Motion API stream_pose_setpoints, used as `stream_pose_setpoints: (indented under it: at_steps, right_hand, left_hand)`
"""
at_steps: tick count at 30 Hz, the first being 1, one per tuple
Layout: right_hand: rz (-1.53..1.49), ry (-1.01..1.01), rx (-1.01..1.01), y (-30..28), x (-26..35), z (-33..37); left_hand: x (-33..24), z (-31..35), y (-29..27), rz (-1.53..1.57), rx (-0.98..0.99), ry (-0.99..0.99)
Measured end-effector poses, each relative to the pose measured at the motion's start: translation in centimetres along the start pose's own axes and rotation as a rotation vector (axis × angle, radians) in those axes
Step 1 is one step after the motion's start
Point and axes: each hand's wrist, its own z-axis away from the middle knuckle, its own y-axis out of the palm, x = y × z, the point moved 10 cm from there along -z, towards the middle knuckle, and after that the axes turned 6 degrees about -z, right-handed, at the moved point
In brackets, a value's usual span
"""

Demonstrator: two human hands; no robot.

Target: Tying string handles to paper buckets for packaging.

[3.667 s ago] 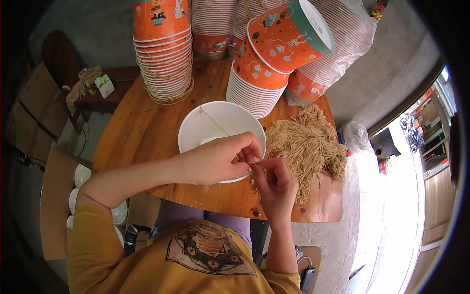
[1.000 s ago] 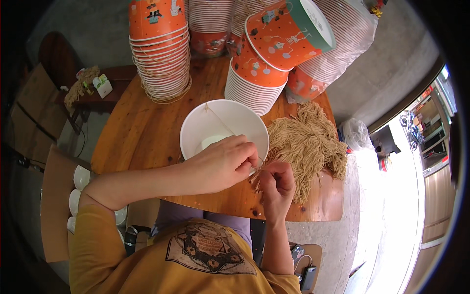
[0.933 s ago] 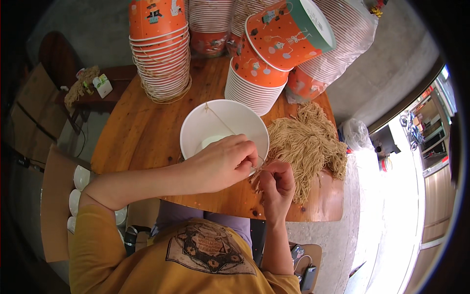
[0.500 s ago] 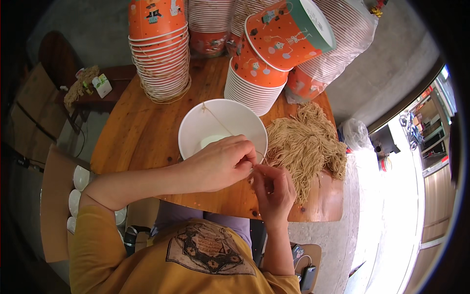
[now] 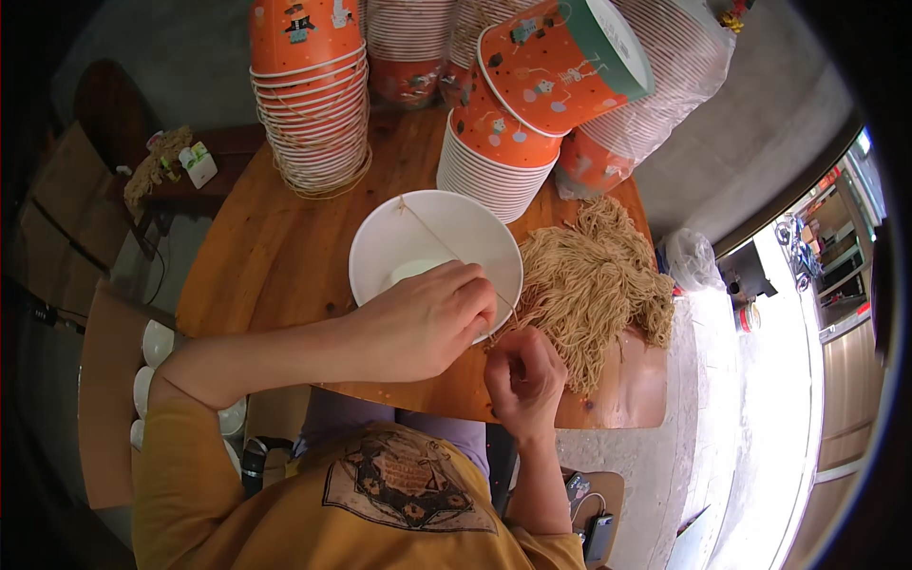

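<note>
White paper bucket [image 5: 380, 245] sits under the left hand [image 5: 439, 318], beside the right hand [image 5: 527, 382], fingers [image 5: 478, 302] curled, any hold unclear, string [image 5: 432, 232] crossing its mouth.

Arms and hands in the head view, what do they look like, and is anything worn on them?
The left hand and right hand are ungloved, with no watch or bracelet visible. Fingers are partly hidden, so rings can't be ruled out. The mustard-yellow left sleeve is short; the matching right sleeve shows only partly.
</note>
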Motion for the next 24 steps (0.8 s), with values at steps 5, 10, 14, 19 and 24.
stream_pose_setpoints:
  at_steps: [5,10,14,19,24]
  right_hand:
    - [-0.052,0.211,-0.008,0.4,-0.9,0.4]
    - [0.018,0.102,-0.083,0.1,-0.1,0.7]
    - [0.042,0.050,-0.048,0.4,0.3,1.3]
    - [0.009,0.094,0.037,0.8,0.6,0.7]
    - [0.078,0.075,0.125,-1.7,1.1,-0.4]
  left_hand:
    - [0.5,-0.1,-0.3,0.071,0.029,-0.078]
    - [0.2,0.0,-0.4,0.083,0.041,-0.076]
    - [-0.2,0.4,-0.9,-0.044,-0.058,0.011]
    - [0.6,0.5,-1.3,-0.091,-0.063,-0.001]
    - [1.0,1.7,-1.3,-0.014,0.158,-0.171]
